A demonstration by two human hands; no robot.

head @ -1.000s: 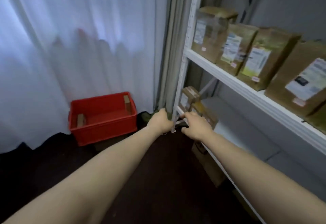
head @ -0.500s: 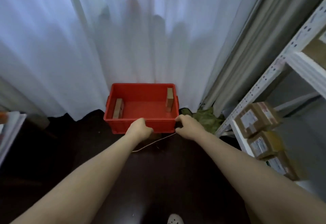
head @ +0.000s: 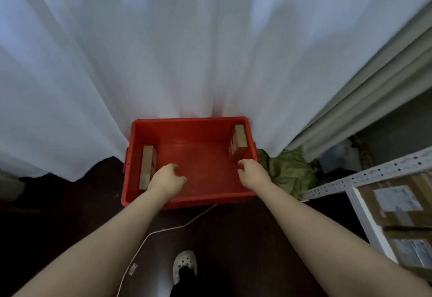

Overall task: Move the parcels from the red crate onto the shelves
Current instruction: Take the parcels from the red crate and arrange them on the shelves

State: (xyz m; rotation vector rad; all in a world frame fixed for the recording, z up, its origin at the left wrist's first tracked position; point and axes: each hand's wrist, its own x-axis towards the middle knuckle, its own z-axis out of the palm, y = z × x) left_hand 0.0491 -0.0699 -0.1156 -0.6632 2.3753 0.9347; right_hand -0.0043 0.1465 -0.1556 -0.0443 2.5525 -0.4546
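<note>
Red crate (head: 187,130) sits mid-frame, and inside it we see two cardboard parcels on edge: the left parcel (head: 146,168) against its left wall, the right parcel (head: 240,141) against its right. Our left hand (head: 167,179) and right hand (head: 253,172) hover inside, each grip loosely curled, holding nothing.

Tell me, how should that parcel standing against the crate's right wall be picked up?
Pinch the parcel by its upper edge, from above and inside. It stands on edge against the wall of the red crate, so only top and inner face are free.
</note>
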